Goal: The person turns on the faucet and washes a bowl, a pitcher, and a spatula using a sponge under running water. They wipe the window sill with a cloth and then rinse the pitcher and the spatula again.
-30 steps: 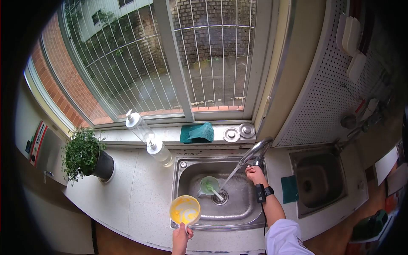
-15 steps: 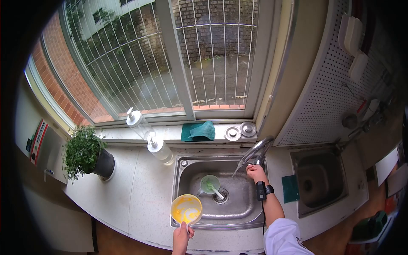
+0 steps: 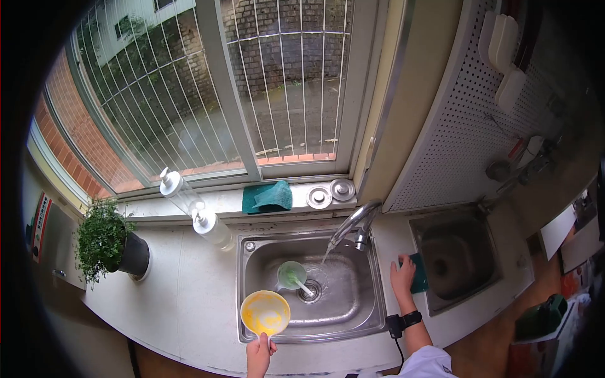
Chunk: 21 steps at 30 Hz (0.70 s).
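Note:
My left hand (image 3: 259,354) is closed on the handle of a small mixing bowl (image 3: 266,311). Yellow smears cover the inside of this bowl, which is held over the sink's front left corner. To the right of the sink, my right hand (image 3: 403,274) reaches over a green scouring pad (image 3: 417,277) on the counter, fingers apart and overlapping its left edge. Inside the metal sink (image 3: 350,296) rests a smaller handled bowl (image 3: 287,272) with green residue, and a white-handled utensil (image 3: 304,288) leans out of it toward the drain. Water runs from the faucet (image 3: 348,228).
Two pump bottles (image 3: 213,230) stand behind the sink's left side. On the sill lie a green cloth (image 3: 268,196) and two metal sink strainers (image 3: 319,198). A potted plant (image 3: 133,253) is at the left; a second, darker sink (image 3: 457,264) is at the right.
My right hand has left the faucet and moved right and down to the green scouring pad. The view has shifted to the right; my left hand still holds the yellow-smeared bowl.

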Available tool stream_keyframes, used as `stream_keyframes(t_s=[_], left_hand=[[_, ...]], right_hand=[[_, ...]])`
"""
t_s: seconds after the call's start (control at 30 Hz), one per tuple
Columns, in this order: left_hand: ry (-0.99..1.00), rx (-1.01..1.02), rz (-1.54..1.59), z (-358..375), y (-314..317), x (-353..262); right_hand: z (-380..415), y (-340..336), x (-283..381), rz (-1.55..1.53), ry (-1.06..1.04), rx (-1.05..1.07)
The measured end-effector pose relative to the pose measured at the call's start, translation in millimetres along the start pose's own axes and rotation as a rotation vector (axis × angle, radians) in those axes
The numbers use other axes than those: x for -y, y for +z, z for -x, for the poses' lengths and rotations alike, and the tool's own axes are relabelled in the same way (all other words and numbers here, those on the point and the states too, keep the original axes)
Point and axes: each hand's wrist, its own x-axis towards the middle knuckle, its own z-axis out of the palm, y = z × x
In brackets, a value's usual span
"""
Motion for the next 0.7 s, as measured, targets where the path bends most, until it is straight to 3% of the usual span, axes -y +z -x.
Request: stream_keyframes(t_s=[0.1, 0.2, 0.3, 0.4, 0.5, 0.53, 0.6, 0.67, 0.7], left_hand=[[-0.021, 0.075, -0.107, -7.1, -0.9, -0.4], [0.001, 0.149, -0.085, -17.1, 9.9, 1.9], [0.022, 0.212, -0.078, -25.1, 20.4, 4.5], [0.005, 0.217, -0.068, -26.8, 29.5, 3.1], [0.055, 0.221, -0.150, -25.2, 28.1, -1.0], [0.064, 0.232, -0.158, -23.2, 28.9, -1.0], [0.045, 0.243, -0.147, -21.9, 29.9, 2.5], [0.050, 0.252, -0.156, -21.4, 29.1, 1.1], [0.061, 0.256, -0.170, -20.2, 29.2, -2.7]], right_hand=[[20.0, -8.3, -45.2, 0.256, 0.215, -0.119], [30.7, -1.5, -70.6, 0.274, 0.107, -0.059], [18.4, 29.8, -99.6, 0.379, 0.158, 0.042], [15.8, 12.8, -87.3, 0.172, 0.062, -0.032], [11.2, -11.1, -42.8, -0.316, 0.245, 0.138], [9.6, -2.7, -36.7, -0.639, 0.344, 0.186], [16.9, -17.9, 2.3, -1.249, 0.649, 0.373], [18.7, -37.2, 53.1, -1.698, 0.812, 0.727], [19.9, -33.0, 64.6, -1.728, 0.815, 0.778]])
